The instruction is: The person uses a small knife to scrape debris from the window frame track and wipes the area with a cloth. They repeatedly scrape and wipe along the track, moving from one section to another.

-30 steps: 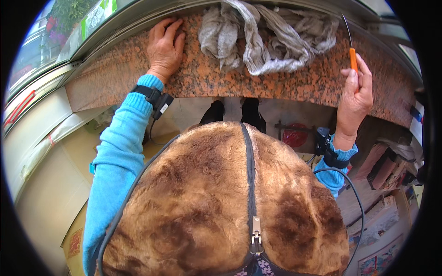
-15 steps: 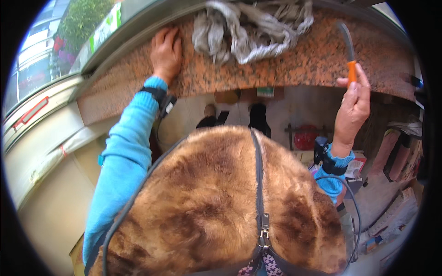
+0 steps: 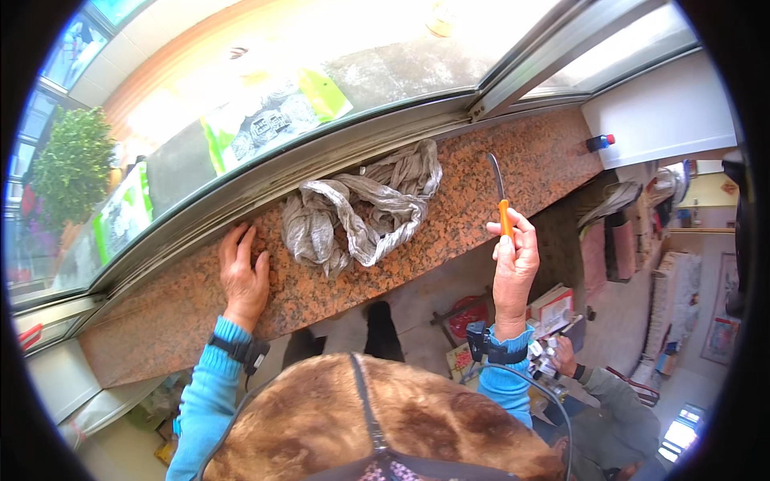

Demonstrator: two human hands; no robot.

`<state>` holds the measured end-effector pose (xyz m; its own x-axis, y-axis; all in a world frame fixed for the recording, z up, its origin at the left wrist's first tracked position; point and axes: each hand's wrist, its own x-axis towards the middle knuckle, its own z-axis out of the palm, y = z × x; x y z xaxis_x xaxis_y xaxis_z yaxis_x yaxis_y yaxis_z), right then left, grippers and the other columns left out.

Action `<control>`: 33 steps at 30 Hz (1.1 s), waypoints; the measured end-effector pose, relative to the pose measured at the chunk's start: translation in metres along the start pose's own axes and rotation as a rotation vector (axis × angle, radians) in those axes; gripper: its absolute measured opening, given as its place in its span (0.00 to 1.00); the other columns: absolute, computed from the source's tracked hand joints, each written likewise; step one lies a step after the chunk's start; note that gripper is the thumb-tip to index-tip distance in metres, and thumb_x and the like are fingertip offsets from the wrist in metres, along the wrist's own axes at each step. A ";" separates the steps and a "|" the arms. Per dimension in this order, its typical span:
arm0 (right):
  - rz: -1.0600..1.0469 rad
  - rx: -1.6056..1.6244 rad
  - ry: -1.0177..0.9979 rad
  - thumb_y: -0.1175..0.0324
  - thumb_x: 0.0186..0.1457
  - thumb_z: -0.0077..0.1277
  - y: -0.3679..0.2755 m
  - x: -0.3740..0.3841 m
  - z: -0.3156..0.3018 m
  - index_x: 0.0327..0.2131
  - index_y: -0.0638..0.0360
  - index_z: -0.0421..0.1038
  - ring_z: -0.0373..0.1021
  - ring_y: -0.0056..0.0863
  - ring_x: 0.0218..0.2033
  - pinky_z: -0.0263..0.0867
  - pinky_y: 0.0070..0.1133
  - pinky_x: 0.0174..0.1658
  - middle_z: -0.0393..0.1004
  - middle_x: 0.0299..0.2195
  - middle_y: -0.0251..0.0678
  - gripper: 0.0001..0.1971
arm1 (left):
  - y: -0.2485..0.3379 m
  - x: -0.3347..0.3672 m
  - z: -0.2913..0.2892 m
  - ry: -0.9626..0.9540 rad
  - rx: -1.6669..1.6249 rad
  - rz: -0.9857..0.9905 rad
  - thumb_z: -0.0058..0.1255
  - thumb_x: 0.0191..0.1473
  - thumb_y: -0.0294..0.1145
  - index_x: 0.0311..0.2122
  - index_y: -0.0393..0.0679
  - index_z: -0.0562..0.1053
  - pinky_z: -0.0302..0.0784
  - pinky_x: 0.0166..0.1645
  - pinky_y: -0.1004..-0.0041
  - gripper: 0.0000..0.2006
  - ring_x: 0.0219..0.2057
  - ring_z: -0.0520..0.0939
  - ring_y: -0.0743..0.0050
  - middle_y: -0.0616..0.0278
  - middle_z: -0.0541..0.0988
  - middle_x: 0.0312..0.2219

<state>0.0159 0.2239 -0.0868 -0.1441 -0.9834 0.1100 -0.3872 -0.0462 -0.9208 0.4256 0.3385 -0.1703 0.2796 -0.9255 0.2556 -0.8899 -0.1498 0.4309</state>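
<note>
My right hand (image 3: 513, 268) grips a small knife by its orange handle (image 3: 505, 218). The slim, curved dark blade (image 3: 496, 175) points away from me, above the speckled reddish stone windowsill (image 3: 529, 164). My left hand (image 3: 243, 276) rests on the sill's left part, palm down with fingers stretched out and nothing held. Between the two hands lies a crumpled grey-white cloth (image 3: 365, 212), close to the window frame and apart from both of them.
A metal window frame (image 3: 337, 148) runs along the sill's far edge. At the sill's right end is a dark bottle with a red cap (image 3: 600, 143). Another person (image 3: 609, 417) is at lower right, one hand near small items. A red bag (image 3: 467, 315) lies below the sill.
My view has swung up and to the right, showing more window and room, and the other person. The knife is still in my right hand; my left hand remains on the sill.
</note>
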 end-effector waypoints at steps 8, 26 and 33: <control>-0.137 -0.185 0.041 0.83 0.68 0.43 -0.012 0.040 0.032 0.61 0.64 0.72 0.75 0.16 0.42 0.71 0.15 0.46 0.79 0.46 0.32 0.21 | -0.017 -0.070 -0.035 -0.121 0.002 -0.117 0.57 0.56 0.33 0.60 0.35 0.74 0.63 0.69 0.48 0.26 0.64 0.69 0.39 0.45 0.72 0.62; -0.316 -0.912 -0.150 0.72 0.64 0.52 -0.024 0.105 0.069 0.59 0.46 0.75 0.79 0.46 0.38 0.75 0.38 0.42 0.78 0.40 0.42 0.21 | -0.021 -0.068 -0.034 -0.180 0.064 -0.098 0.55 0.58 0.33 0.60 0.35 0.72 0.61 0.69 0.45 0.25 0.66 0.66 0.38 0.45 0.69 0.63; -0.394 -1.010 -0.136 0.72 0.61 0.56 -0.014 0.111 0.071 0.58 0.46 0.76 0.78 0.44 0.38 0.76 0.38 0.41 0.76 0.38 0.40 0.22 | -0.022 -0.070 -0.033 -0.196 0.059 -0.091 0.56 0.58 0.30 0.61 0.36 0.71 0.60 0.69 0.44 0.26 0.67 0.65 0.37 0.46 0.68 0.64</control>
<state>0.0698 0.1034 -0.0881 0.2316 -0.9453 0.2298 -0.9619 -0.2579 -0.0911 0.4379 0.4182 -0.1692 0.2895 -0.9562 0.0426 -0.8852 -0.2505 0.3921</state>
